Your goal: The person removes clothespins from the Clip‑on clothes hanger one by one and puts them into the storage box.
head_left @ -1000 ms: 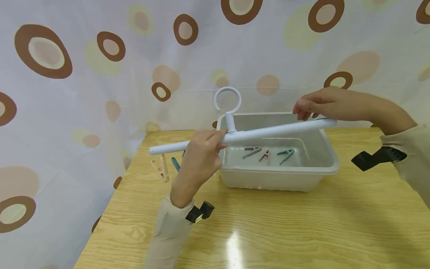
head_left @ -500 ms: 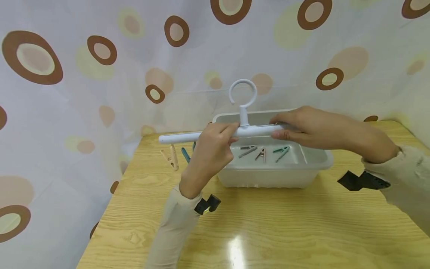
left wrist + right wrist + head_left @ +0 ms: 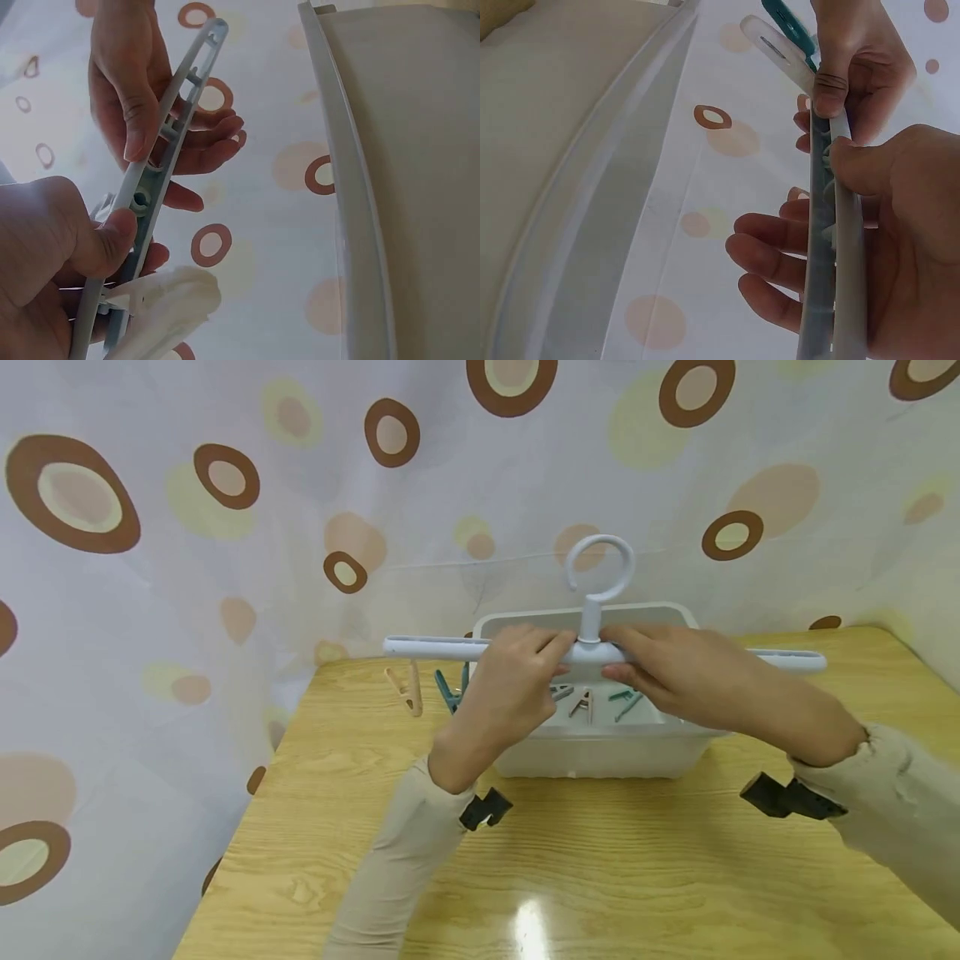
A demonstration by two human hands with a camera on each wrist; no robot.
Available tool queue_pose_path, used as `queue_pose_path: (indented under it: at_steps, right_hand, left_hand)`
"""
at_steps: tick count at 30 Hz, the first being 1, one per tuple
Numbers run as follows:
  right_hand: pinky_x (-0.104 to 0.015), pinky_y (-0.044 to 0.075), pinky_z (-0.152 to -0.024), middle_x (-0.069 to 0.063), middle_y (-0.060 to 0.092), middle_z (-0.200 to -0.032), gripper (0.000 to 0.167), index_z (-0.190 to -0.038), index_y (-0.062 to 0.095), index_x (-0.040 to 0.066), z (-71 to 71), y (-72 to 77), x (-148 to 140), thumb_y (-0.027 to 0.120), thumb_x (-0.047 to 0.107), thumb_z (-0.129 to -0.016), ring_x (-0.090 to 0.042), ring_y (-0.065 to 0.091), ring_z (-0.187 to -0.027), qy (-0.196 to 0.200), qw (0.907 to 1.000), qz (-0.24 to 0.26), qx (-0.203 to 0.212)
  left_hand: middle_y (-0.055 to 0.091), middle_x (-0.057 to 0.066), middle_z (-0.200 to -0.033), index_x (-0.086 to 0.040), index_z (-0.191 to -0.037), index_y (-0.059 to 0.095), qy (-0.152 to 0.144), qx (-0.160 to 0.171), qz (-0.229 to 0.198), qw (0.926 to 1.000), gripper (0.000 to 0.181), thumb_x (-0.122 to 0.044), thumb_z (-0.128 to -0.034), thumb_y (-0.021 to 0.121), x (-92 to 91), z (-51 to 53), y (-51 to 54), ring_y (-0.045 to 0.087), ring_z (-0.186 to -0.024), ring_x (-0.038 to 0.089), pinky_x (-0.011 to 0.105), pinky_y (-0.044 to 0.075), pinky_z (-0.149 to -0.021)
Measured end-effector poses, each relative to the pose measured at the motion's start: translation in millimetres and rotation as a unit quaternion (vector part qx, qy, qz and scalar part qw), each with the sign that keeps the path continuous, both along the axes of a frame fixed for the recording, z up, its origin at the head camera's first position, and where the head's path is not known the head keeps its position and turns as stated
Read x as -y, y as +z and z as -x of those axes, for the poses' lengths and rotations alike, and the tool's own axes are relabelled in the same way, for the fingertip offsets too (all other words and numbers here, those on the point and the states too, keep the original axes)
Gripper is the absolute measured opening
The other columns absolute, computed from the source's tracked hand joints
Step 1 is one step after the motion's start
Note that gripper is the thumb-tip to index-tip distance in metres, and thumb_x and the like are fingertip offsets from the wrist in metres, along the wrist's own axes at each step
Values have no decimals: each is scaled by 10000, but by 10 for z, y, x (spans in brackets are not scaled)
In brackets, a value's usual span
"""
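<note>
White hanger [image 3: 590,653] held in two hands, seen at the centre right of the head view, its bar overlapping the upper part of the pale tub [image 3: 592,756] and its hook rising above the tub's far rim. The left hand [image 3: 513,685] pinches the bar just left of the hook's stem; the right hand [image 3: 682,675] now pinches it just right of the stem, thumb on the near side, its other fingers loosely extended behind, as the right wrist view shows. One second earlier the right hand lay near the bar's right end and the bar sloped up toward the right; the bar is now nearly level and stands farther right in the frame. The change presumably gives the hanger support on both sides of its middle, making it steadier to handle. A peach clip [image 3: 415,693] and a teal clip [image 3: 447,692] hang from the bar's left part, left of centre in the frame. Within the tub lie a grey clip [image 3: 561,692], partly hidden by the left hand, a pinkish clip [image 3: 588,703] and a green clip [image 3: 630,705]. The wooden table [image 3: 337,860] fills the lower frame; a patterned cloth [image 3: 435,510] fills the upper.
</note>
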State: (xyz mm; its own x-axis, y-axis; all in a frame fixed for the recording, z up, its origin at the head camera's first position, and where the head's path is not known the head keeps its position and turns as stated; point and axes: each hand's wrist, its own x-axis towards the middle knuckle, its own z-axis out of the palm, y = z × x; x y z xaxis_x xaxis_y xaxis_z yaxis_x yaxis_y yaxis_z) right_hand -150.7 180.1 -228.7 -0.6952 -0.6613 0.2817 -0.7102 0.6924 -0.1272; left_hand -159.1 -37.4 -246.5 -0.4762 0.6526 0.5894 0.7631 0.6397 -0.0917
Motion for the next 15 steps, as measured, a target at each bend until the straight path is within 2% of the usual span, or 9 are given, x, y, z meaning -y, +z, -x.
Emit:
queue_pose_path:
  at_steps: [4, 6, 11, 15]
  right_hand:
    - [-308, 413, -496, -2, 488, -726, 226, -1125, 492, 43, -52, -79, -14, 582, 180, -969, -166, 486, -621, -185, 9996, 46, -229]
    - [-294, 402, -484, -31, 506, -743, 224, -1094, 499, 10, -82, -126, -15, 592, 165, -962, -178, 479, -614, -315, 9986, 140, -397]
    - [-322, 393, -455, -60, 530, -779, 240, -1025, 525, -7, -155, -240, -40, 578, 221, -971, -183, 465, -584, -874, 9933, 257, -711]
    - [-329, 374, -427, -35, 507, -724, 293, -984, 527, 14, -186, -317, -104, 527, 308, -991, -160, 436, -527, -1020, 9879, 317, -1125]
  left_hand:
    - [695, 62, -1007, -17, -1114, 678, 11, -288, 196, 9994, 304, -20, -812, 719, -57, -14, 10, 632, -933, 215, 303, 483, -874]
    - [691, 61, -1010, -16, -1107, 677, -35, -404, 253, 9989, 305, -30, -805, 724, -85, -12, 11, 627, -933, 216, 306, 481, -877]
    - [686, 65, -1044, -14, -1118, 675, -136, -433, 306, 9985, 316, -49, -809, 727, -141, -13, 14, 619, -961, 222, 311, 470, -897]
    - [682, 62, -1067, -16, -1129, 671, -290, -458, 197, 9983, 287, -73, -851, 706, -160, -37, 19, 614, -993, 216, 294, 459, -925]
